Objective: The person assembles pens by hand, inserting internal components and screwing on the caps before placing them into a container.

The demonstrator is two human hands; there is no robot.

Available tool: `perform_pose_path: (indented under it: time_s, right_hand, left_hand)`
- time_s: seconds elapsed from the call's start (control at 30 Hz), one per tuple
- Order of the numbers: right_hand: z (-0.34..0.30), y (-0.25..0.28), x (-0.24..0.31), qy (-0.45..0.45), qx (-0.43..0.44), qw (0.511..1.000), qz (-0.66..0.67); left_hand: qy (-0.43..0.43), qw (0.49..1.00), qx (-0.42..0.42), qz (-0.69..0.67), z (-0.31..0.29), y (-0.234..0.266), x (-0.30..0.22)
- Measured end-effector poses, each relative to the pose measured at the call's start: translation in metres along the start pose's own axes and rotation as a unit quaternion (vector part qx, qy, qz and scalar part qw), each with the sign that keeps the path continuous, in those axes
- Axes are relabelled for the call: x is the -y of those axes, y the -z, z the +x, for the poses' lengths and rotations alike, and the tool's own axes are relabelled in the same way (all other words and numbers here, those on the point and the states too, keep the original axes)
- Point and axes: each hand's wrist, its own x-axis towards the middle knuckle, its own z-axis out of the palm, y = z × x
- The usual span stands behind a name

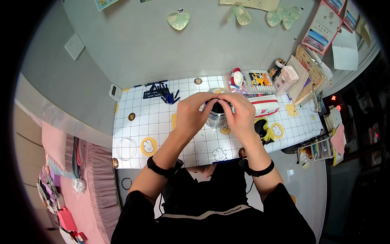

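Over a clear round jar (217,120) my two hands meet, fingertips together near its mouth. Dark pieces show inside the jar between my thumbs. My left hand (195,112) has its fingers bent and thumb pressed inward at the jar's left side. On the other side my right hand (240,114) curls in the same way. What the fingertips pinch, if anything, is too small and hidden to name. Left of the jar lies a loose pile of short dark blue ink-cartridge-like tubes (164,92). A clear round lid (127,149) rests at the table's left front.
Right of my hands are a white pencil case (266,105) and a black-and-yellow item (265,131). Behind stand a plush-topped item (237,79), a pink container (286,80), a pencil cup (277,68) and upright books (306,75). A small white device (115,92) stands at the left.
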Motion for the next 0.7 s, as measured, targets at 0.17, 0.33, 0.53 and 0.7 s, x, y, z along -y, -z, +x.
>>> perform_pose_path:
  time_s: [0.17, 0.33, 0.53, 0.7]
  right_hand:
    - [0.000, -0.002, -0.004, 0.047, -0.012, 0.998, -0.050]
    - [-0.010, -0.008, 0.015, 0.021, -0.009, 1.000, 0.008]
    - [-0.029, -0.043, 0.031, 0.042, 0.096, 0.987, 0.121]
    - [-0.041, -0.078, 0.023, -0.043, 0.226, 0.966, 0.118]
  left_hand:
    - [-0.022, 0.999, -0.003, 0.050, -0.006, 0.000, 0.012]
    - [-0.015, 0.995, -0.027, 0.093, -0.012, 0.021, 0.024]
    - [0.102, 0.983, -0.009, 0.150, -0.022, 0.046, 0.053]
    - [0.210, 0.952, 0.024, 0.223, -0.030, 0.054, 0.089]
